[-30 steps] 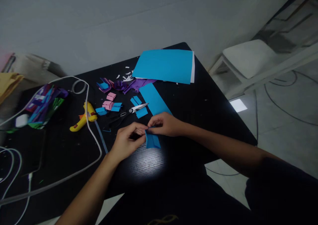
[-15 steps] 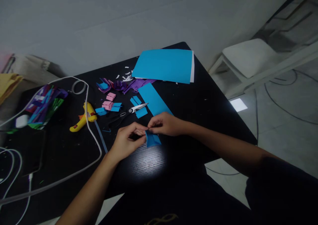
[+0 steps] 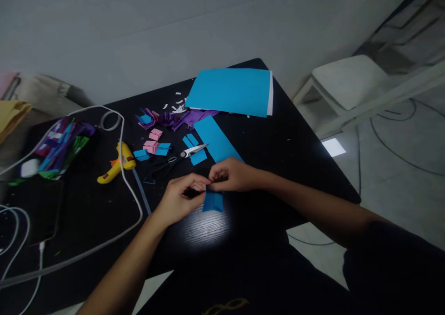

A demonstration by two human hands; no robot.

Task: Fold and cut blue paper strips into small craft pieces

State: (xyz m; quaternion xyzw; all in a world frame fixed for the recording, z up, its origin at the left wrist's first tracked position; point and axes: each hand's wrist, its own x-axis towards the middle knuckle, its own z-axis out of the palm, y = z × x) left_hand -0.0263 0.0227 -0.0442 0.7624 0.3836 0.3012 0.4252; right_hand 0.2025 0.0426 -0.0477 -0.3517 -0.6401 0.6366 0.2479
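Note:
Between both hands is a small folded piece of blue paper (image 3: 213, 202), held just above the front of the black table. My left hand (image 3: 181, 195) pinches its left upper edge, fingers closed. My right hand (image 3: 232, 175) grips the top edge with thumb and fingertips, which partly cover the paper. Behind the right hand lies a blue paper strip (image 3: 217, 139). Scissors (image 3: 184, 154) with black handles rest across small folded blue pieces (image 3: 190, 141), their blades pointing right.
A yellow glue gun (image 3: 120, 163) lies at left, a white cable (image 3: 134, 192) looping across it. Pink folded pieces (image 3: 151, 146), purple paper scraps (image 3: 193, 118) and large blue sheets (image 3: 229, 92) are farther back. A phone (image 3: 46, 213) sits at far left; a white stool (image 3: 351, 81) stands right.
The blue paper between my hands has turned slightly, its lower edge now hanging a little lower and farther left. Both hands keep their pinch and have barely shifted.

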